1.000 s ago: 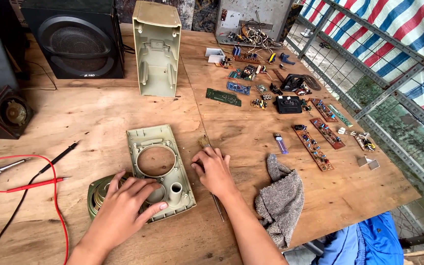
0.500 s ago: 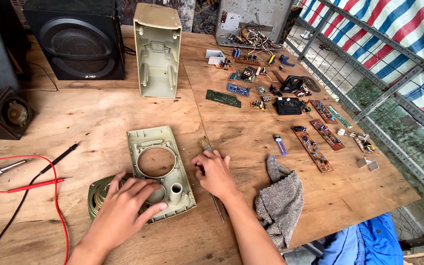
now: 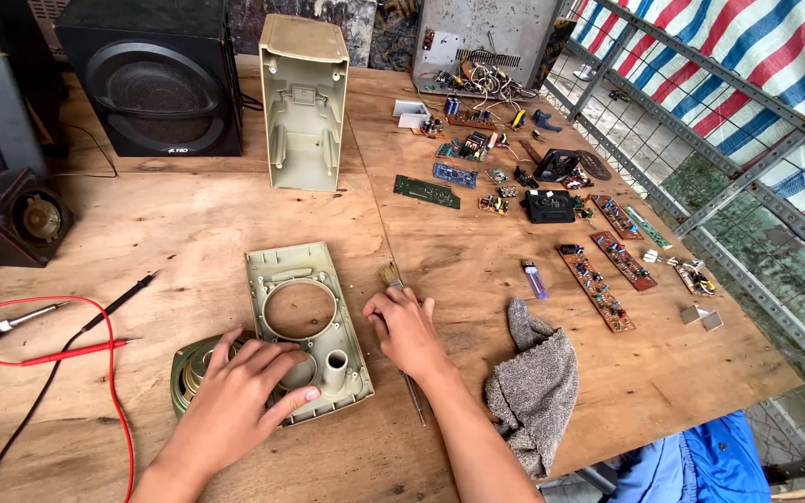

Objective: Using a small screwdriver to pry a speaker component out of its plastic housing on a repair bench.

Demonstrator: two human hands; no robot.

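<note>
**A:** A person's left hand [image 3: 239, 396] lies flat, fingers spread, on the lower end of a beige plastic speaker front panel [image 3: 307, 328] on the plywood workbench [image 3: 477, 270]. The right hand [image 3: 404, 326], just right of the panel, rests loosely curled over a small paintbrush [image 3: 390, 275]; whether it actually grips the handle cannot be told.

**B:** How would the panel handle?

**A:** Likely light and stiff, a thin moulding with one large round opening and a short tube. The posts look breakable, so the outer rim seems the safest hold. A round speaker driver [image 3: 193, 368], half tucked under the panel's left edge and against the left hand, would probably be heavier, its cone delicate.

**B:** Counts?

**A:** One panel, one driver, one brush. One matching beige cabinet shell [image 3: 303, 107] stands well beyond the panel, one large black speaker [image 3: 151, 79] beyond and to its left. One grey rag [image 3: 538, 382] and one purple lighter [image 3: 534, 278] lie to its right. Two meter probes, red [image 3: 72, 352] and black [image 3: 123, 298], lie to its left. The circuit boards [image 3: 598, 279] farther right are too many and too small for a sure count.
</note>
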